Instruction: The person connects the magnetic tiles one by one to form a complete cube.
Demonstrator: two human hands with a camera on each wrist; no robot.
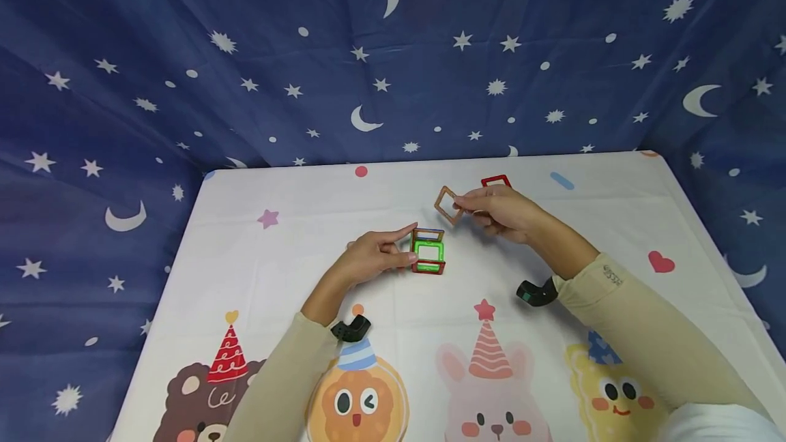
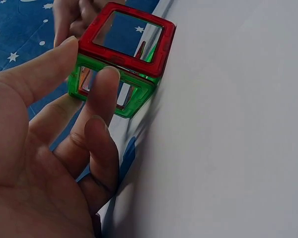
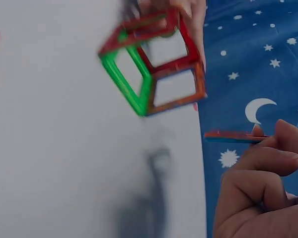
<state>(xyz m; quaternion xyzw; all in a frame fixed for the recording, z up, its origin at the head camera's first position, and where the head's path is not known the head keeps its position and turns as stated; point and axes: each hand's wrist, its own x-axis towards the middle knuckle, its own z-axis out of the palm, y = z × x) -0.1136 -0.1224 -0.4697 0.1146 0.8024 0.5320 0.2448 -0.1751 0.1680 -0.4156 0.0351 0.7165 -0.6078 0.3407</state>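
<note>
My left hand holds a small open box of square magnetic tiles at its left side, near the table's middle. The box has red, green and orange frames; in the left wrist view, fingertips touch its red frame and green side. To the right and farther back, my right hand pinches a single orange square magnetic tile above the table, tilted and apart from the box. In the right wrist view this tile appears edge-on. A red magnetic tile lies behind the right hand, partly hidden by it.
A white tablecloth printed with cartoon animals and shapes covers the table. Blue curtain with moons and stars hangs behind it and at both sides. A black wrist device sits at each cuff, the left one and the right one.
</note>
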